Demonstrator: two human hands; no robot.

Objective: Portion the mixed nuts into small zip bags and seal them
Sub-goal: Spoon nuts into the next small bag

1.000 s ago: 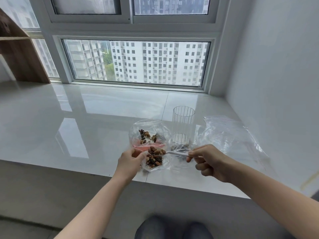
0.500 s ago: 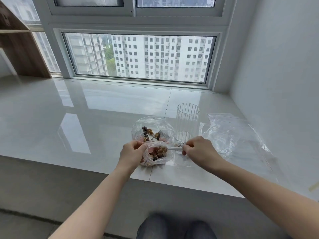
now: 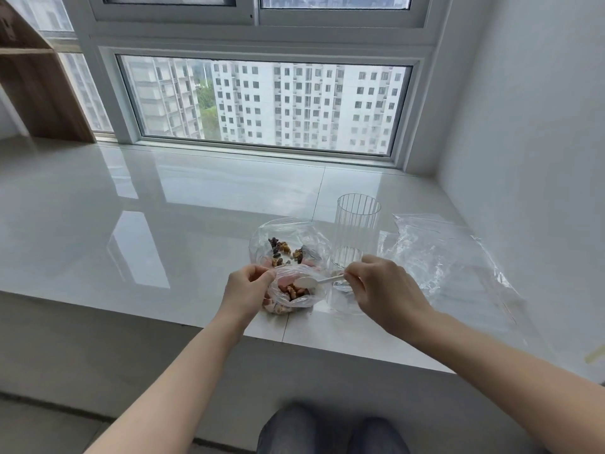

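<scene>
I am pinching the small zip bag (image 3: 289,291) open with my left hand (image 3: 245,291) at the sill's six o'clock edge while my right hand (image 3: 381,291) is gripping the white spoon (image 3: 314,281) over its mouth, and, I judge, risking spilled nuts (image 3: 294,292) if the film sags.

Your two arms are bare all the way down, with no sleeves showing on them. Your left hand (image 3: 246,290) and your right hand (image 3: 383,291) have no gloves, no rings, no watch and no bands on the wrists, and the nails that show are short and plain. At the bottom you can see your two knees (image 3: 332,430) side by side, and they are covered in dark blue-grey cloth that looks like jeans, with a small dark gap between them.
</scene>
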